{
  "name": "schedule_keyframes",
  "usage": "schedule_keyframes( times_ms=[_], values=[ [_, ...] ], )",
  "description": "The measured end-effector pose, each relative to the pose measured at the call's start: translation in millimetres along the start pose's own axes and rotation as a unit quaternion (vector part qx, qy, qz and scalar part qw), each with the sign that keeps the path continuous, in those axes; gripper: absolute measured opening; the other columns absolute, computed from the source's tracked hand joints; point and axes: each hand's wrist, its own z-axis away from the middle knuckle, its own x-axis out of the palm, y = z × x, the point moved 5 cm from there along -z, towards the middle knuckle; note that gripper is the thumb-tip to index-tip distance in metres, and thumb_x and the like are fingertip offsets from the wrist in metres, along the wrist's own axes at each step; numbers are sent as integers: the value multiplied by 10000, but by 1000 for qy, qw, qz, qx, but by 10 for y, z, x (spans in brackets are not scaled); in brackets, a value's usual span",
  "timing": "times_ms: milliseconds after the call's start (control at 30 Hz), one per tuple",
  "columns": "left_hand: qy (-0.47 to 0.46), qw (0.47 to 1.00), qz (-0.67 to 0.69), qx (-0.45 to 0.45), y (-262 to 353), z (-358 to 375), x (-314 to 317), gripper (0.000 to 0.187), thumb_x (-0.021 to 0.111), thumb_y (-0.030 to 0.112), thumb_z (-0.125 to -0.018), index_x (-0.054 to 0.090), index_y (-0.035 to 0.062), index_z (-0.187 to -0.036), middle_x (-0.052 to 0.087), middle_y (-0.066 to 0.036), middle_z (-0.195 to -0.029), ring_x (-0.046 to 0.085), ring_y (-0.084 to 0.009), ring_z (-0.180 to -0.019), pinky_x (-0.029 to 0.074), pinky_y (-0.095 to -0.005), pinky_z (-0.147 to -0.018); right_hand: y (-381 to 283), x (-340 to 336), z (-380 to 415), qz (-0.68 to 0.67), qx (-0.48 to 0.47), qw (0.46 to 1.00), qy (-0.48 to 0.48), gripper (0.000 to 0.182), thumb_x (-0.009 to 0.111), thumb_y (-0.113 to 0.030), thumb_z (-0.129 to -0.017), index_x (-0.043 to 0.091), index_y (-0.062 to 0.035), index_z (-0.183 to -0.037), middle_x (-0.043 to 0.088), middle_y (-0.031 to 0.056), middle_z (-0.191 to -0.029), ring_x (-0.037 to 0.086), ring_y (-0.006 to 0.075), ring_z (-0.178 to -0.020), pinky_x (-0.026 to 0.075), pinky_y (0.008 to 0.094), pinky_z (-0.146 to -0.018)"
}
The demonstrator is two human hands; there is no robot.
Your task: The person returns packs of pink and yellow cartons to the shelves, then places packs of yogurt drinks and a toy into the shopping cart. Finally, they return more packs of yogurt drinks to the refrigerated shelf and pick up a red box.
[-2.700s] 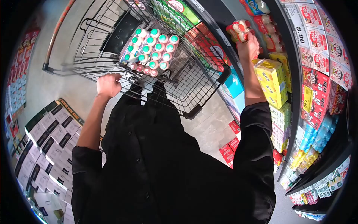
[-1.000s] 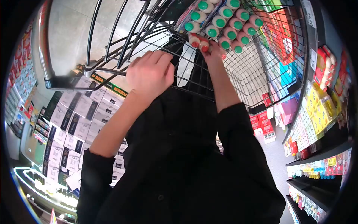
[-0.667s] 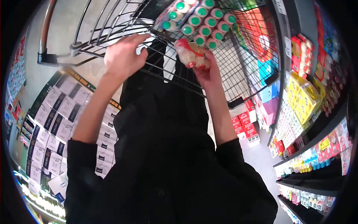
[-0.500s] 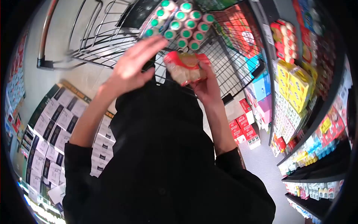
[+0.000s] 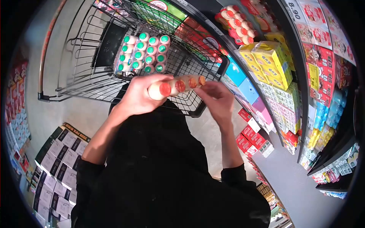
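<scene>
A pack of small drink bottles (image 5: 178, 86) with red caps is held in front of my body, at the near edge of the shopping cart. My left hand (image 5: 140, 95) is closed round the left end of the pack. At the other end, the fingers of my right hand (image 5: 218, 99) pinch the pack by its last bottle. Beyond my hands, packs of green-capped bottles (image 5: 150, 50) stand upright inside the black wire cart (image 5: 80, 89). The undersides of the held bottles are partly hidden by my hands.
Shelves on the right hold yellow packs (image 5: 268, 62) and another red-capped bottle pack (image 5: 235, 24). Red boxes (image 5: 251, 138) stand on the floor below them. Stacked white and black cartons (image 5: 62, 155) are at the lower left. The cart's handle (image 5: 47, 49) is at the left.
The pack has turned so its red caps now face me. My left hand, formerly apart from it, has taken hold of its left end. The view has swung toward the shelves.
</scene>
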Motion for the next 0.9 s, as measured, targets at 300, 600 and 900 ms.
schedule_keyframes(
  times_ms=[300,600,900],
  values=[
    [-51,995,68,-49,252,-220,98,436,739,-35,-639,619,29,-1054,638,-60,-961,611,-134,-871,496,-262,-771,-436,85,-311,141,-132,951,-242,620,845,-236,-573,584,-71,-1111,617,71,-1017,598,208,-846,475,289,-760],
    [122,966,-160,-161,-509,140,-376,437,625,-14,-760,544,44,-1185,610,-96,-1100,592,-212,-1007,479,-338,-862,-516,-421,-1264,390,-216,894,40,428,725,-440,-639,661,-211,-994,671,94,-869,652,250,-801,505,358,-713],
    [95,882,-449,-110,-1117,1131,-497,201,607,125,-708,659,95,-899,653,-74,-888,596,-235,-831,432,-366,-780,-627,-1387,-2222,441,-68,877,179,563,740,-400,-618,624,-153,-1111,674,114,-966,647,251,-884,487,341,-773]
  ],
)
